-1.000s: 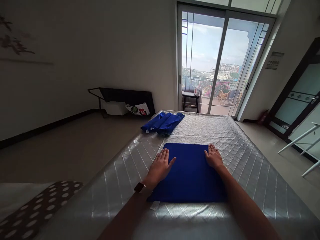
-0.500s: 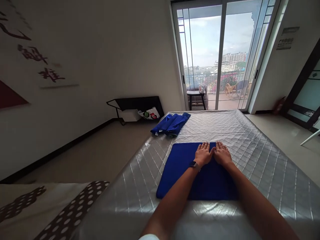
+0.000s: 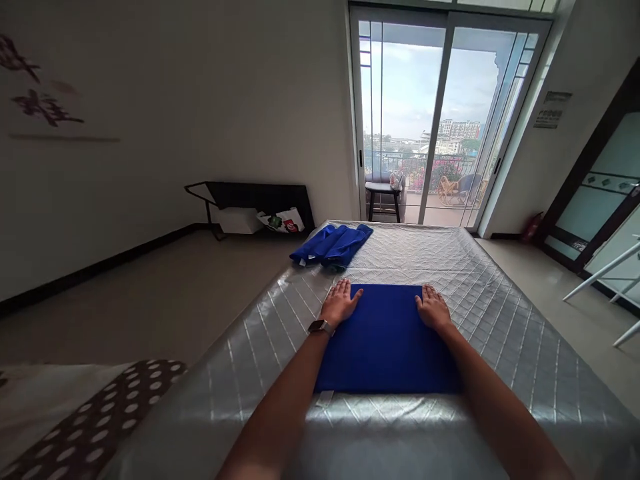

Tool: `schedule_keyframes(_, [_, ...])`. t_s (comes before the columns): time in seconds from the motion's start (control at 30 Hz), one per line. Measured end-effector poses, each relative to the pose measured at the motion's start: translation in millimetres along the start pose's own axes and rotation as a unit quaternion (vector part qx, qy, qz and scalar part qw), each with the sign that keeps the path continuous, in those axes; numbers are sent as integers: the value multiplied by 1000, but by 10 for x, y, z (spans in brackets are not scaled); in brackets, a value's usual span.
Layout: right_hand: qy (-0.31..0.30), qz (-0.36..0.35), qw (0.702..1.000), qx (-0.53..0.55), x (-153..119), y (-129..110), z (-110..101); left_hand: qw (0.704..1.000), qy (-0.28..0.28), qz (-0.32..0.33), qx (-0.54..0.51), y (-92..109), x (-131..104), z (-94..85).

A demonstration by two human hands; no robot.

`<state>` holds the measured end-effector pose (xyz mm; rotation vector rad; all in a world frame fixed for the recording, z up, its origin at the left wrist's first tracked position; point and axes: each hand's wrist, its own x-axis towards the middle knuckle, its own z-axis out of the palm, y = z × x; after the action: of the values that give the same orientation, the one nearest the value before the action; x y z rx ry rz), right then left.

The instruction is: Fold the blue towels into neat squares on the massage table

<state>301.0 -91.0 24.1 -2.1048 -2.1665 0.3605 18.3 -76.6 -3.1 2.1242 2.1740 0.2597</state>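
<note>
A flat blue cloth (image 3: 387, 340), roughly rectangular, lies on the silver quilted surface (image 3: 280, 360) in front of me. My left hand (image 3: 340, 303) rests flat on its far left corner, fingers stretched forward and thumb apart, with a watch on the wrist. On the far right corner lies my right hand (image 3: 433, 307), palm down, its thumb pointing inward. Neither hand grips anything. A white tag shows at the cloth's near left edge. Beyond my left hand, a crumpled blue garment (image 3: 333, 247) sits at the far left of the surface.
Against the left wall stands a black rack (image 3: 260, 193) with a white box and a printed bag. A sliding glass door (image 3: 400, 100) is at the back, with a stool (image 3: 383, 190) beyond. White legs (image 3: 600, 272) of furniture stand at right. Dotted brown fabric (image 3: 125, 393) lies lower left.
My hands have moved apart from near the middle of the cloth's far edge, the left one farther, to its far corners. The view has shifted slightly right and up.
</note>
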Motion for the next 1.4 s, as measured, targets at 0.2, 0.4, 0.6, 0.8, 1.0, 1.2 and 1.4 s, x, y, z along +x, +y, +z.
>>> schedule_keyframes(0.2, [-7,-1,1000,-20,-14,-2,-103,1000,10,4,-15,15,53,45])
schedule_keyframes(0.4, [9,-17,999,-33,-158,45,-51,1000,17,4,-17,10,85,79])
schedule_keyframes(0.6, [30,-16,999,-28,-213,86,120,1000,22,2,-13,27,65,82])
schedule_keyframes(0.8, [24,-8,1000,-6,-231,34,88,999,38,5,9,90,-14,-64])
schedule_keyframes(1.0, [18,-5,1000,8,-253,24,75,989,53,138,3,914,-178,15])
schedule_keyframes(1.2, [12,-20,1000,-10,-263,44,71,972,5,234,-15,1593,-382,302])
schedule_keyframes(1.4, [19,2,1000,-7,-255,7,61,991,11,130,-3,770,-382,167])
